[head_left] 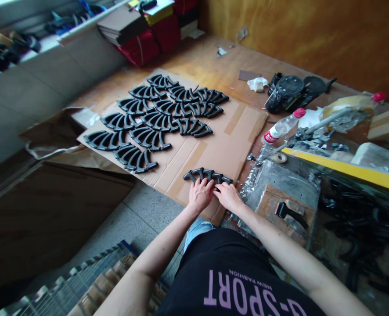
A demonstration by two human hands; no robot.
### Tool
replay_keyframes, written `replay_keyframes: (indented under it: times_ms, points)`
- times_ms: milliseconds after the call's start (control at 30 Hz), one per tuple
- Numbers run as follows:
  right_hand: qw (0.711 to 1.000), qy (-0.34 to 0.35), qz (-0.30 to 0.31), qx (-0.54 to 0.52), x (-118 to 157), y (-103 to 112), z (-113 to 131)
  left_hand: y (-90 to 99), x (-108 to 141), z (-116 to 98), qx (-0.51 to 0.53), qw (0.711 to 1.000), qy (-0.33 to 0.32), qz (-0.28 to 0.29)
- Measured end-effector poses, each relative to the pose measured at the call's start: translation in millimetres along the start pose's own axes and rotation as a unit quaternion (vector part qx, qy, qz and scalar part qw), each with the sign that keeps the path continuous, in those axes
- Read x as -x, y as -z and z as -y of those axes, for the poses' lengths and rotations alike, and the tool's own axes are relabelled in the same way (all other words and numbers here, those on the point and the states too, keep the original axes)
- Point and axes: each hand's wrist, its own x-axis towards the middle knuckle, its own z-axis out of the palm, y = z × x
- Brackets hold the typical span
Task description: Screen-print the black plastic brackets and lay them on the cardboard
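A short row of black, curved, handle-like pieces (pixel 209 175) lies at the near edge of a flat cardboard sheet (pixel 221 151). My left hand (pixel 201 193) has its bent fingers on the near side of this row. Close beside it, my right hand (pixel 228 195) is closed at the row's right part, thumb and fingertips against the pieces. The fingertips of both hands are partly hidden. Farther back on the same sheet, several fan-shaped groups of similar black pieces (pixel 158 120) lie in rows.
Right of the cardboard are a plastic bottle (pixel 282 127) with a red cap, a tape roll (pixel 279 157), black cups (pixel 288 90) and a smeared board holding a black-handled tool (pixel 291 214). Red bundles (pixel 138 46) stand at the back left. A wire rack (pixel 66 285) is below left.
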Motion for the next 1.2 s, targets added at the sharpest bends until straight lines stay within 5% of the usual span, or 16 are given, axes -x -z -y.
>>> replay_keyframes:
  times_ms: [367,667,800,967,1200]
  points:
    - [0.995,-0.063,-0.001,-0.074,-8,-3,14,0.7,1,-10,0.013,0.998,0.052,-0.015]
    - [0.994,-0.016,-0.017,-0.105,-20,1,18,-4.9,-5,-5,0.021,0.997,0.062,-0.050]
    - [0.987,0.016,-0.048,-0.154,-18,-6,15,-4.2,-25,27,0.022,0.998,-0.034,-0.041]
    - [0.987,0.071,-0.055,-0.131,-17,-18,23,15.8,-73,95,0.001,0.978,-0.208,-0.016]
    - [0.991,0.096,-0.032,-0.089,-16,-37,25,41.1,-123,159,-0.041,0.993,-0.106,-0.042]
